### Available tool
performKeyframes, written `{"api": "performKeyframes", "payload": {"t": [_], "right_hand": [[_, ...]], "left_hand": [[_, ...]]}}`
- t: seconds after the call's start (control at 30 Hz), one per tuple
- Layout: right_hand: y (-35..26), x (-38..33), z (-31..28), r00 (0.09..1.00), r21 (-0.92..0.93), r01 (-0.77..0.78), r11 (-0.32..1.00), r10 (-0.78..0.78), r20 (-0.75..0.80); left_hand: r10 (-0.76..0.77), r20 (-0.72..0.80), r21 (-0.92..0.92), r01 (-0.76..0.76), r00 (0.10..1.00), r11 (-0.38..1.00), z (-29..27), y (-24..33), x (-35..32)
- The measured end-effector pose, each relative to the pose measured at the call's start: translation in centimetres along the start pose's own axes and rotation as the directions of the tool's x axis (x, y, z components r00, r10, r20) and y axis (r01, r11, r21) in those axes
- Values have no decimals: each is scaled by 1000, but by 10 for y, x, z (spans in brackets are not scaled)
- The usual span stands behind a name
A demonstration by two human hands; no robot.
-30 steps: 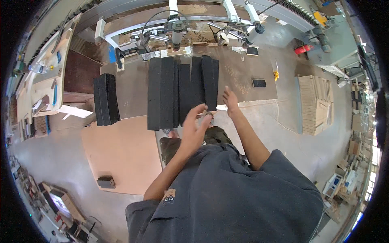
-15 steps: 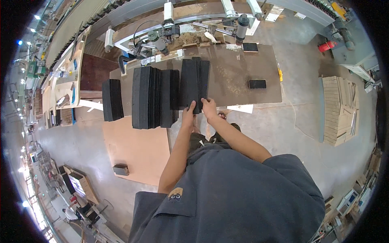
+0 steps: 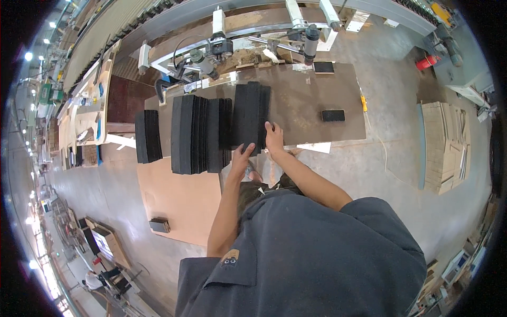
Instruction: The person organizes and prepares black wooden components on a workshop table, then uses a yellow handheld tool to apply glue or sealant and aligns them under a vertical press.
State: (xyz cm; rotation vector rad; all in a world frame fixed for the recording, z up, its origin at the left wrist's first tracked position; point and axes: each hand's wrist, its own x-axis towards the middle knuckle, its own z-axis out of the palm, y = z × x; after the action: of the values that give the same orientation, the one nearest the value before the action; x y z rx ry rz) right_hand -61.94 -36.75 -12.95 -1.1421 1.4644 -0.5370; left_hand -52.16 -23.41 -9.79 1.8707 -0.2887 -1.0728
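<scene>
- Black strips (image 3: 250,117) stand on edge as a narrow bundle on the brown tabletop (image 3: 311,103), running away from the person, with the near end at the tabletop's front edge.
- Left hand (image 3: 243,156) meets the bundle's near end from below, fingers (image 3: 247,148) extended and pressed against the end faces rather than wrapped around anything.
- Right hand (image 3: 274,138) lies just beside the bundle's right flank, palm down on the tabletop, fingers spread flat and touching the outermost strip; it clasps nothing.
- Just left of the bundle sits a wider black stack (image 3: 200,134), its near end overhanging the tabletop's edge.
- Further left, apart from both, a smaller black stack (image 3: 147,136) rests.
- Two small black blocks (image 3: 333,115) lie to the right on the tabletop, well clear of the hands.
- Behind the strips stands a grey machine (image 3: 222,47).
</scene>
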Motion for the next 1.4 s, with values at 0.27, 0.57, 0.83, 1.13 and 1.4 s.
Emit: {"api": "performKeyframes", "payload": {"t": [0.27, 0.57, 0.83, 1.13, 1.4], "right_hand": [[-12, -17, 16, 992, 12, 25, 1000, -27, 120], [-19, -9, 9, 981, -87, -87, 992, 101, 165], [-22, -7, 1, 985, -114, -106, 988, 120, 124], [-35, 11, -53, 719, 297, -500, 814, 198, 666], [-89, 28, -102, 803, 40, 414, 909, -385, 455]], "left_hand": [[-10, -110, 255, 38, 994, 966, 27, 1, -5], [-103, -102, -39, 100, 989, 994, 48, -28, -1], [-110, 27, -326, 112, 994, 939, 34, -19, 5], [-95, 435, -113, 159, 895, 981, -3, 37, 10], [298, 519, 56, -380, 801, 923, 30, 191, 52]]}}
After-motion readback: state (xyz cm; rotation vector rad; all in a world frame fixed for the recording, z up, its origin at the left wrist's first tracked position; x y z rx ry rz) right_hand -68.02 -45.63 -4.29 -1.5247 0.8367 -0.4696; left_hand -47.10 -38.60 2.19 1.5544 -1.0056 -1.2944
